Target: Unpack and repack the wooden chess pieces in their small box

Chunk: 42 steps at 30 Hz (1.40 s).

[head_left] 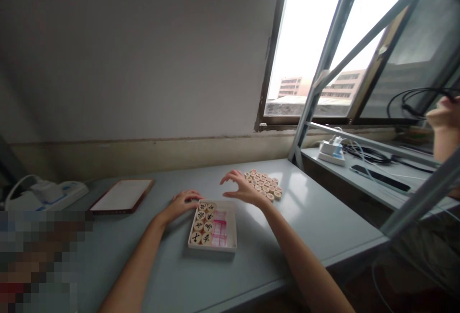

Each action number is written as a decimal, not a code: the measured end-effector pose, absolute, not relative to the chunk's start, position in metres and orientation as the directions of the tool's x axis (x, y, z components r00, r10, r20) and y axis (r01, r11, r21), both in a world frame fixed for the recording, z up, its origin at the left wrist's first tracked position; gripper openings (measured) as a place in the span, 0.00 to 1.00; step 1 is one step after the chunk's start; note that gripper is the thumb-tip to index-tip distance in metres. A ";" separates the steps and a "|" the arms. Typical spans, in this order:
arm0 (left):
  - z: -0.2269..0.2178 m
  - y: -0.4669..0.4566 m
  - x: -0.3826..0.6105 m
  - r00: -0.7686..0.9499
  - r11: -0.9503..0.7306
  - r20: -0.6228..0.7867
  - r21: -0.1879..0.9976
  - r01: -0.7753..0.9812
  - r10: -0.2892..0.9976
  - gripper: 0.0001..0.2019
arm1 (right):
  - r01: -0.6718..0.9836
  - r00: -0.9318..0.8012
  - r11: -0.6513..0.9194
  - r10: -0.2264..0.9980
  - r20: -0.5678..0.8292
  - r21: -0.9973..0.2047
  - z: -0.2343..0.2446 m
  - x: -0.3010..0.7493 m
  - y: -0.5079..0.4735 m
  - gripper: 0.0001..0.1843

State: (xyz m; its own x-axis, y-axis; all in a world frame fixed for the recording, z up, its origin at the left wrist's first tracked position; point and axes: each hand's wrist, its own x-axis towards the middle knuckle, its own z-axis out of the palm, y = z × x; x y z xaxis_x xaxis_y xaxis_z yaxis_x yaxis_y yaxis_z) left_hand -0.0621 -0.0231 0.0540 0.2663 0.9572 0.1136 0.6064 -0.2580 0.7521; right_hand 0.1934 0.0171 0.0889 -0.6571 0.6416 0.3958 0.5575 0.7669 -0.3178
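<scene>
A white box (pixel 232 229) lies on the grey table in front of me. Its left part holds several round Chinese chess pieces (pixel 207 227) with dark characters, in two columns. A pink-and-clear folded sheet (pixel 219 233) rests beside them. My left hand (pixel 185 202) is at the box's far left corner, its fingers bent over the edge; some fingertips are hidden. Above the far right corner, my right hand (pixel 239 187) hovers with thumb and fingers apart and nothing between them. Just right of it sits a cluster of more chess pieces (pixel 264 183), partly behind the hand.
A box lid (pixel 122 196) lies at the left, near a power strip (pixel 68 191). A metal bed frame post (pixel 312 102) stands at the table's far right corner. Beyond are another desk with a power strip (pixel 331 154), a phone (pixel 380 179), and another person's hand (pixel 443 114) holding a black cable.
</scene>
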 end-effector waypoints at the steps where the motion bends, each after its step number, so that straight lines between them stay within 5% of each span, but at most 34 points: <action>1: 0.055 -0.023 -0.063 0.272 -0.263 0.114 0.748 0.609 0.956 0.13 | 0.524 -0.705 0.803 0.596 0.384 -0.285 0.088 0.182 0.010 0.16; 6: 0.052 -0.020 -0.066 0.333 -0.312 0.133 0.760 0.571 0.933 0.13 | 0.503 -0.804 0.849 0.528 0.273 -0.162 0.078 0.152 -0.012 0.15; 15: 0.053 -0.019 -0.066 0.360 -0.314 0.117 0.770 0.555 0.925 0.12 | 0.523 -0.778 0.827 0.563 0.280 -0.208 0.089 0.164 -0.004 0.14; 21: 0.056 -0.020 -0.065 0.384 -0.295 0.093 0.808 0.511 0.919 0.13 | 0.635 -0.651 0.691 0.719 0.243 -0.346 0.098 0.230 0.013 0.11; 28: 0.058 -0.021 -0.064 0.365 -0.280 0.093 0.816 0.505 0.926 0.13 | 0.890 -0.363 0.430 0.870 0.333 -0.154 0.089 0.272 0.000 0.12; 34: 0.053 -0.018 -0.066 0.396 -0.306 0.105 0.817 0.488 0.912 0.13 | 0.631 -0.695 0.726 0.685 0.216 -0.274 0.110 0.224 -0.037 0.12; 38: 0.052 -0.019 -0.066 0.390 -0.321 0.122 0.803 0.502 0.913 0.13 | 0.530 -0.810 0.834 0.551 0.199 -0.153 0.098 0.180 -0.049 0.14; 42: 0.051 -0.019 -0.066 0.363 -0.312 0.125 0.795 0.520 0.923 0.12 | 0.554 -0.813 0.831 0.552 0.185 -0.042 0.081 0.152 -0.048 0.15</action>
State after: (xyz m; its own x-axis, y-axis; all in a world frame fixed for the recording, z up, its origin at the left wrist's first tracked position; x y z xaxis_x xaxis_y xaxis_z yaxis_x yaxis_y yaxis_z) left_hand -0.0661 -0.0185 0.0505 0.3629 0.9235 0.1246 0.5201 -0.3116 0.7952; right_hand 0.1524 -0.0475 0.0810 -0.8133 0.5517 0.1850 0.5542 0.8313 -0.0424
